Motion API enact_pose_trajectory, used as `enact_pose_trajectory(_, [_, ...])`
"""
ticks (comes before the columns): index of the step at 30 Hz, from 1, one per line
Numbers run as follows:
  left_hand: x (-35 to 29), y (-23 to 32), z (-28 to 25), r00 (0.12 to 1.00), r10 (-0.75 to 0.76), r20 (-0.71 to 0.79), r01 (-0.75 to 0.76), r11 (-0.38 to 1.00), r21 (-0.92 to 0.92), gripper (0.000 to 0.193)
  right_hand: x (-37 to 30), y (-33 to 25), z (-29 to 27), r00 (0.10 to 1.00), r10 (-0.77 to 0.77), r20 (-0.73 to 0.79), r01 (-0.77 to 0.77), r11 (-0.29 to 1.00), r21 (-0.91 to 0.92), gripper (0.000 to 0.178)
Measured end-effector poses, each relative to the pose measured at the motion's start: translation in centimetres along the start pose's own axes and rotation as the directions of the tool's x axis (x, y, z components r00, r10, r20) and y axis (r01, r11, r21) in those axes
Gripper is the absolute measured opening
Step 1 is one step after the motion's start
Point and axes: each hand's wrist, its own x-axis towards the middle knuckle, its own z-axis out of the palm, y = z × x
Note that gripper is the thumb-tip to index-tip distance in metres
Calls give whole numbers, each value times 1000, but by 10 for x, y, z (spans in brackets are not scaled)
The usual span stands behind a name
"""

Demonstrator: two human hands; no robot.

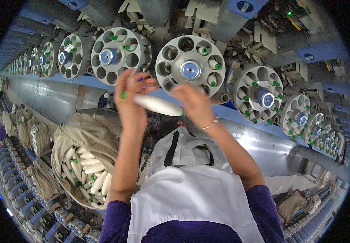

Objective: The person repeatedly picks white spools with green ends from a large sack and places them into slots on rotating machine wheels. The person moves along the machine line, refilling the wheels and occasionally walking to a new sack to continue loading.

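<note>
The raised left hand (129, 106) grips a bobbin (158, 105); right hand (197, 106), blurred, slants inward beside it, grip indeterminable.

The yarn bobbin (156, 104) looks matt, the cloth sack (86, 131) rough.

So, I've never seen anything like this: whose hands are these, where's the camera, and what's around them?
These are a person's bare hands, no robot. A wide fisheye camera worn on the head looks down, so straight edges bend. The left hand holds a white bobbin with green ends. The right hand, blurred, is close to its other end; I can't tell whether it touches. Ahead runs a row of round holders; the round holder just ahead has holes, some containing similar bobbins. On the left, an open tan sack holds many more.
</note>
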Motion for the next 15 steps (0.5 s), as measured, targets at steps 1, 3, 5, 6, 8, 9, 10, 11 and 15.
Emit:
enact_pose_trajectory(1, [8, 17, -8, 995, -9, -96, 8, 1000, -12, 39, 1, -10, 15, 997, -67, 26, 65, 996, 57, 31])
enact_pose_trajectory(3, [21, 48, -26, 984, 61, -167, -72, 996, -61, 35, 0, -17, 35, 979, -17, 203, -8, 993, 120, 35])
enact_pose_trajectory(5, [20, 64, -42, 972, 111, -206, -129, 989, -77, 34, -2, -12, 49, 929, 132, 345, -172, 981, 90, 37])
enact_pose_trajectory(6, [17, 65, -49, 969, 130, -211, -151, 985, -84, 33, -4, -8, 54, 936, 152, 318, -171, 985, 33, 37])
enact_pose_trajectory(8, [10, 60, -61, 959, 158, -236, -189, 975, -113, 31, -9, 1, 59, 942, 212, 259, -188, 975, -115, 38])
enact_pose_trajectory(9, [6, 54, -67, 953, 166, -253, -205, 969, -135, 29, -10, 6, 59, 902, 288, 321, -294, 955, -30, 37])
enact_pose_trajectory(10, [3, 48, -73, 946, 178, -272, -226, 962, -156, 28, -11, 10, 58, 871, 338, 356, -380, 924, 54, 34])
enact_pose_trajectory(11, [2, 43, -80, 944, 199, -263, -249, 953, -171, 27, -12, 13, 54, 872, 340, 352, -418, 892, 174, 31])
enact_pose_trajectory(15, [7, 30, -105, 903, -13, -429, -153, 924, -350, 27, -8, 28, 27, 904, 369, 214, -426, 747, 510, 19])
